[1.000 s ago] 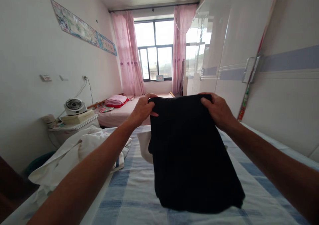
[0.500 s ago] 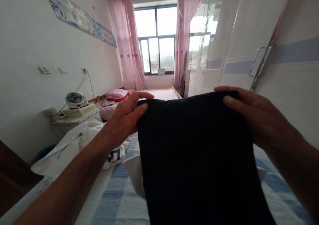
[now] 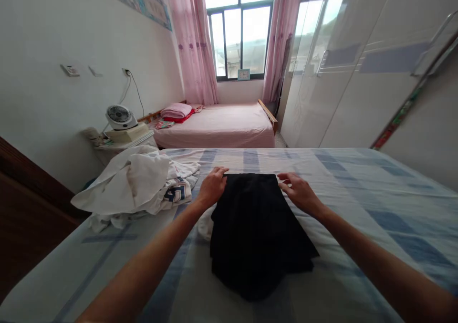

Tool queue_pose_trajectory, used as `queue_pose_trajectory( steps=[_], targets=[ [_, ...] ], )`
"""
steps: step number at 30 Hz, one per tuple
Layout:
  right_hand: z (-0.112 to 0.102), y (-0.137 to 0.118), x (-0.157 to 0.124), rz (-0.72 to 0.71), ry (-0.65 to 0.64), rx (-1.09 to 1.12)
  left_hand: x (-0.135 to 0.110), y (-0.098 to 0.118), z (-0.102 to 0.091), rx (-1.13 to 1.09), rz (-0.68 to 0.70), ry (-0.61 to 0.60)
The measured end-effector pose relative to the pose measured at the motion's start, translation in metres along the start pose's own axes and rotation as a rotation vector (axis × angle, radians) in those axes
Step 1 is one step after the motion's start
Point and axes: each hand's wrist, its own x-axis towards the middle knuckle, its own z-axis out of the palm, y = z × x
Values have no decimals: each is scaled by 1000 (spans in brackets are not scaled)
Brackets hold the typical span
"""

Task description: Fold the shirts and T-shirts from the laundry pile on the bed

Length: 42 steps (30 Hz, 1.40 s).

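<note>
A black garment (image 3: 254,227), apparently folded, lies on the bed in front of me with its straight narrow edge at the far end. Its exact kind is hard to make out. My left hand (image 3: 213,185) is at its far left corner, thumb and fingers closed on the edge. At the far right corner is my right hand (image 3: 299,193), its thumb and fingers apart and its fingertips close beside the cloth. Some white cloth (image 3: 205,225) peeks out from under the garment's left side.
A heap of white clothes (image 3: 139,180) lies left on the blue-and-white checked sheet (image 3: 358,227). Beyond are a small fan (image 3: 120,116) on a box (image 3: 127,133), a pink-covered bed (image 3: 222,127), a window with pink curtains (image 3: 195,51) and a glossy wardrobe (image 3: 343,98) at right.
The black garment has come down from in front of me onto the bed. Both hands have moved down and away with it, and the right fingers have loosened. My view has tilted downward.
</note>
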Motion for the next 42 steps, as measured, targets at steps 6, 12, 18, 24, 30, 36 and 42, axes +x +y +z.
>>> queue_pose_trajectory(
  steps=[6,12,18,24,30,36,42],
  targets=[
    [-34,-13,-103,-278,-261,-170,-98,17,-37,39,301,-158],
    [-35,2,-137,-388,-223,-265,-144,16,-48,238,497,-276],
    [-28,-5,-133,-399,-100,-243,-144,7,-39,164,444,-175],
    [-40,-20,-133,-357,163,-191,-140,23,-48,-60,309,20],
    [-46,-6,-142,-314,162,-197,-139,24,-53,-37,375,-10],
    [-31,-8,-155,-464,-37,-314,-146,14,-43,88,420,-140],
    [-19,-12,-149,-515,-27,-299,-147,17,-44,21,395,-39]
  ],
)
